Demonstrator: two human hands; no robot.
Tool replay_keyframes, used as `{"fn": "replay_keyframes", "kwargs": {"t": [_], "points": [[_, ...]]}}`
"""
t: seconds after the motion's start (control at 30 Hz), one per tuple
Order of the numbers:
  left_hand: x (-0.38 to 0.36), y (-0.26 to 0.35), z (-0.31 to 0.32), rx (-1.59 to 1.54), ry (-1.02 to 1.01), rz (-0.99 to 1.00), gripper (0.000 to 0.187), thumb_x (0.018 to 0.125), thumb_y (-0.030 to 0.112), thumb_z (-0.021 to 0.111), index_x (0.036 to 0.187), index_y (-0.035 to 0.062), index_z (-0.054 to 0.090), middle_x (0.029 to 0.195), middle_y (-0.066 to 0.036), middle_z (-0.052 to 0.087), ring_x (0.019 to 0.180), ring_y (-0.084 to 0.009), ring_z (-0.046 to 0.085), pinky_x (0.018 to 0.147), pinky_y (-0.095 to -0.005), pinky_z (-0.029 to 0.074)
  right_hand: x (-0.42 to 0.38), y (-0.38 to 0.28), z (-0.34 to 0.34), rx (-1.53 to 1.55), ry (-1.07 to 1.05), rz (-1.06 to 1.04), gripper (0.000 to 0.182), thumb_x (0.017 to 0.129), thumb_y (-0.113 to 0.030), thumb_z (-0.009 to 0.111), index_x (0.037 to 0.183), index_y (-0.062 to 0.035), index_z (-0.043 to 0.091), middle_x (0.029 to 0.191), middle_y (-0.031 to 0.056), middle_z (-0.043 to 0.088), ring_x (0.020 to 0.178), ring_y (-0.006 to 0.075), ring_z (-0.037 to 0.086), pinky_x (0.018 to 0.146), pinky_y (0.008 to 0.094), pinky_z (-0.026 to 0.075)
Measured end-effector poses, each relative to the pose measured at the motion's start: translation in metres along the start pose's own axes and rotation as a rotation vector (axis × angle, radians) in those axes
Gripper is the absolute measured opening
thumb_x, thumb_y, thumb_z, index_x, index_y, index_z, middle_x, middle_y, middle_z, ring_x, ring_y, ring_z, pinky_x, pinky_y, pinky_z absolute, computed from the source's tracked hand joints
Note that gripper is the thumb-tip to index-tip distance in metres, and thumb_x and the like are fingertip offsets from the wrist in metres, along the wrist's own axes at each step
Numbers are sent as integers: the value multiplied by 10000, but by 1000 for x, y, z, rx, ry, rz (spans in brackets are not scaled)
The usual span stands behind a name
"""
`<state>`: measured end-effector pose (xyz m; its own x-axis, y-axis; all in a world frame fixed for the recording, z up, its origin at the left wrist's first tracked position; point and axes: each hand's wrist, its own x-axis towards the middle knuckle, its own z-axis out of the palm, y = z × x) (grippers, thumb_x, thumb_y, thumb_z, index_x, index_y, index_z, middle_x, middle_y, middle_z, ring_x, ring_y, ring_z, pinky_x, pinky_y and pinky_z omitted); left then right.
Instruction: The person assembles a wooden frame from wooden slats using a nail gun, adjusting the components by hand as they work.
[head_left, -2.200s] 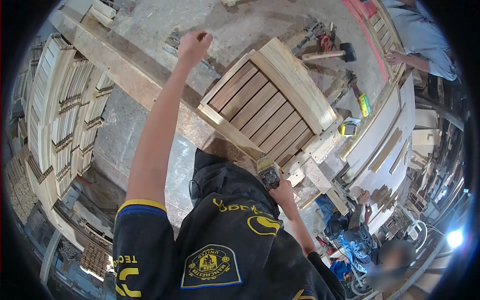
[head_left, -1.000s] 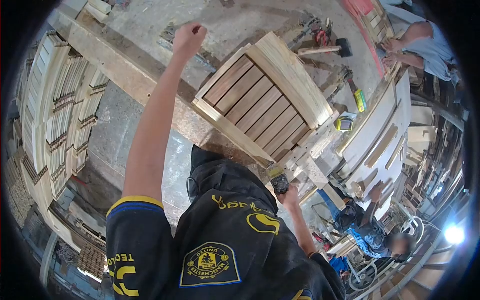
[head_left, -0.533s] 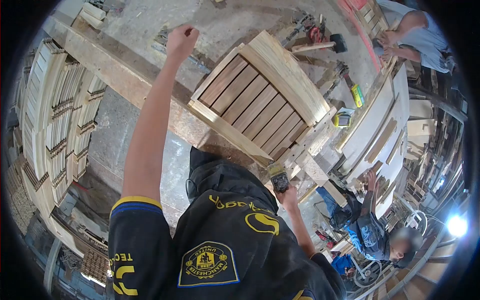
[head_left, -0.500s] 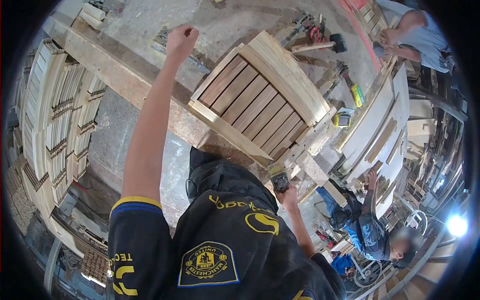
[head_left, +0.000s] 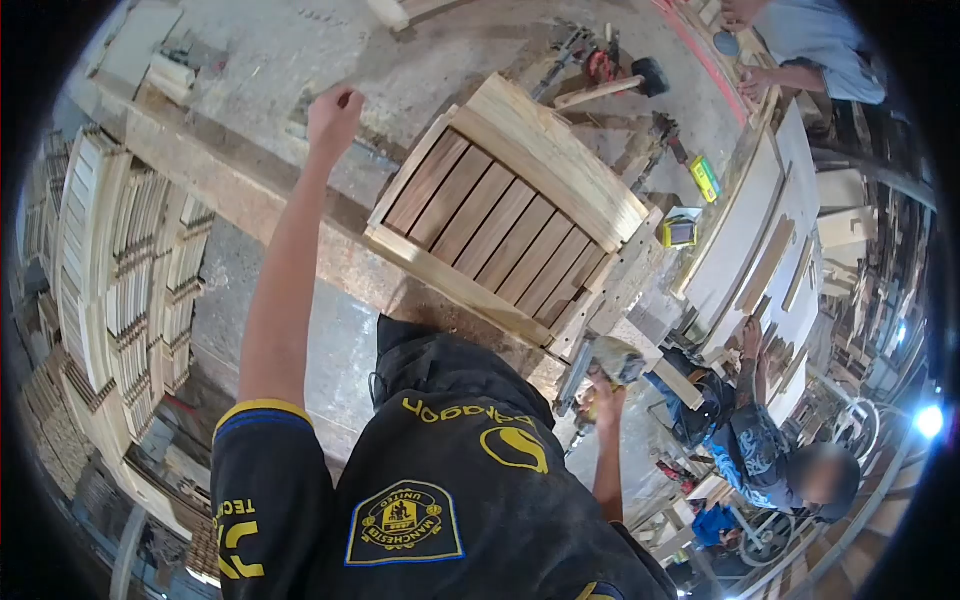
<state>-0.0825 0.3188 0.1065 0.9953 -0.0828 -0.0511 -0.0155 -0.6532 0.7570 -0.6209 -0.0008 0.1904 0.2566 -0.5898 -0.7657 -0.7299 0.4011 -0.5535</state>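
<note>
In the head view, a pale wooden frame with several brown slats [head_left: 500,225] lies on the workbench [head_left: 240,190] in front of me. My left hand [head_left: 335,118] is raised at the upper left, past the frame's left side, with its fingers curled closed. Whether anything is inside them I cannot make out. My right hand [head_left: 608,398] grips a nail gun [head_left: 617,360] by its handle. The nail gun is just off the frame's near right corner, its long magazine pointing down toward me.
A mallet [head_left: 650,78], clamps and a yellow tape measure [head_left: 680,230] lie beyond the frame. Slatted panels [head_left: 95,270] are stacked at the left. One person [head_left: 770,460] works at the lower right. Another person's hands [head_left: 765,80] show at the upper right.
My right hand has drawn the nail gun away from the frame's near corner, to the right, and turned it. My left hand stays closed and has shifted little; the whole view has tilted slightly.
</note>
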Motion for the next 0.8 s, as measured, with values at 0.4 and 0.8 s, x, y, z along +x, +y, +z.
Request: {"fn": "replay_keyframes", "kwargs": {"t": [0.4, 0.8], "points": [[46, 72, -31, 1268, -1181, 435, 361, 807, 391, 562, 742, 48, 658, 730, -159, 638, 703, -350, 618, 665, -470, 478, 108, -88, -27, -805, 589, -487, 366, 806, -385, 613, 857, -25, 652, 683, 92, 621, 577, 167, 599, 538, 296, 479], [88, 201, 255, -852, -781, -1031, 586, 917, 568, 337, 806, 44, 576, 564, -6, 447, 469, -134, 401, 408, -262, 319, 238, -378, 40, 1194, 0, -613, 651, 924, -630, 275, 678, -88, 541, 492, 10, 438, 450, 140, 430, 410, 270, 292]]}}
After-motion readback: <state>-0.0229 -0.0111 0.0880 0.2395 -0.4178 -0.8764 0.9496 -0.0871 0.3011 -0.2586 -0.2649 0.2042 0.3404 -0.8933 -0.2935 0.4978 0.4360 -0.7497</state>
